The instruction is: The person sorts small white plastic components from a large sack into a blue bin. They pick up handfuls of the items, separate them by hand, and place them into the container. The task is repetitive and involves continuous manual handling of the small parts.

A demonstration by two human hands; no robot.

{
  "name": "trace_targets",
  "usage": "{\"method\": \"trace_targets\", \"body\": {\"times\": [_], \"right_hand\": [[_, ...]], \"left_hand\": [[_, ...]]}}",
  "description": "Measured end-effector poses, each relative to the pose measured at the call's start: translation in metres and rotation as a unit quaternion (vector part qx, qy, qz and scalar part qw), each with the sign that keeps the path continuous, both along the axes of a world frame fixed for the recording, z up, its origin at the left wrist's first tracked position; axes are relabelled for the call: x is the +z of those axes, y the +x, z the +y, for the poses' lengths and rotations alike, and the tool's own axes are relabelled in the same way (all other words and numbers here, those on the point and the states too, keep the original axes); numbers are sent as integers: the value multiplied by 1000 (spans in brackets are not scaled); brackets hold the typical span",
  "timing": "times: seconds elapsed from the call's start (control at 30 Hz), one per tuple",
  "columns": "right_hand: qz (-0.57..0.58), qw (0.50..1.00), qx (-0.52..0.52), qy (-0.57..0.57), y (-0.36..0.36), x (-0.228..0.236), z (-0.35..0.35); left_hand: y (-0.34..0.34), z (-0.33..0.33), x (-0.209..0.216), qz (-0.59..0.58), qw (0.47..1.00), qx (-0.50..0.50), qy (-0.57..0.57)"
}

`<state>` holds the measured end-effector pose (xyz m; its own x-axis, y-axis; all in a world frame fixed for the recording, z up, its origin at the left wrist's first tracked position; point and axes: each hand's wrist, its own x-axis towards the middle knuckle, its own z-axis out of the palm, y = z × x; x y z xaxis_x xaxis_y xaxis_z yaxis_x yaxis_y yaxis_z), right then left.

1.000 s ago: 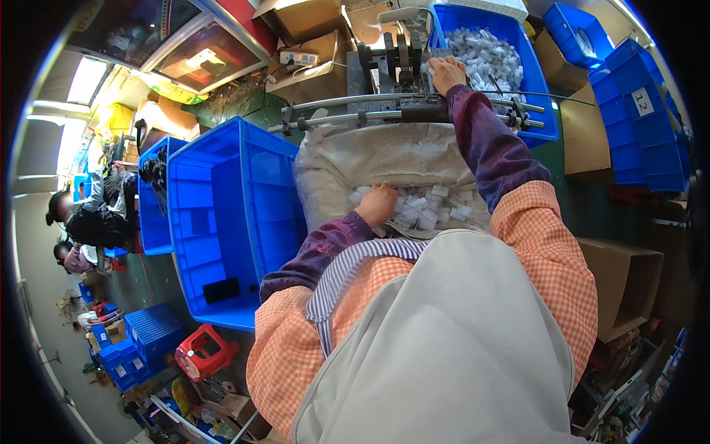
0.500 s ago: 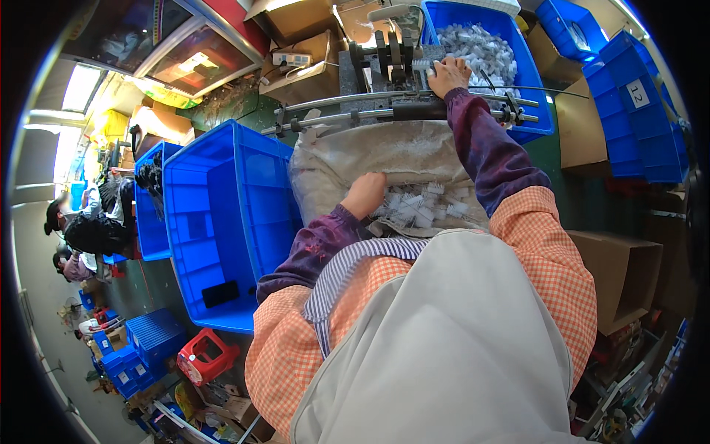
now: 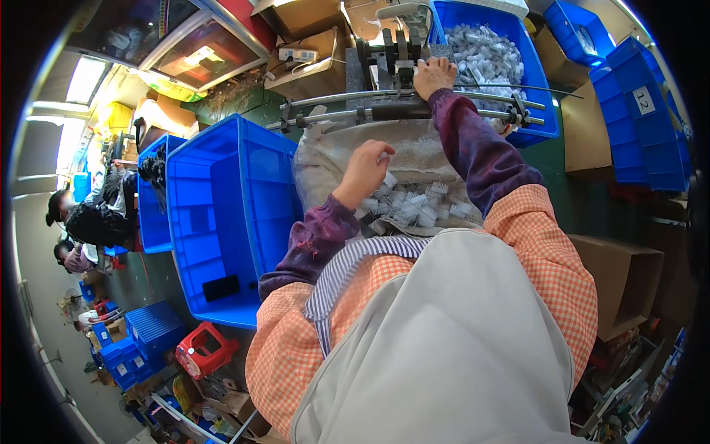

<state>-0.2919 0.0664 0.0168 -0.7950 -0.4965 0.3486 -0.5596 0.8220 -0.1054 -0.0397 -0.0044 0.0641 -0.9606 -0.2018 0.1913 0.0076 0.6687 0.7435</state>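
My left hand is raised over a beige cloth, its fingers pinched on a small translucent plastic piece. Below it, a heap of similar white pieces with comb-like teeth lies in the sagging cloth in front of my body. My right hand is at the right side of a dark metal fixture, its fingers curled down. Whatever those fingers grip is hidden beneath them.
Metal rails cross in front of the fixture. A blue bin of white pieces stands beyond my right hand. On my left is a large blue crate with a dark flat object inside. An open cardboard box and red stool flank me.
My left hand has risen from the heap, moving toward the fixture with a plastic piece. My right hand has shifted slightly left, covering where a toothed piece showed at the fixture.
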Motion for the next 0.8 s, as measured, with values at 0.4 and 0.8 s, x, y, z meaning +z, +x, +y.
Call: {"method": "trace_targets", "body": {"times": [0.4, 0.8], "right_hand": [[-84, 993, -17, 86, -65, 19, 55], [-374, 810, 413, -183, 41, 78, 98]], "left_hand": [[-8, 0, 11, 11, 975, 59, 214], [-54, 21, 10, 63, 912, 37, 405]]}}
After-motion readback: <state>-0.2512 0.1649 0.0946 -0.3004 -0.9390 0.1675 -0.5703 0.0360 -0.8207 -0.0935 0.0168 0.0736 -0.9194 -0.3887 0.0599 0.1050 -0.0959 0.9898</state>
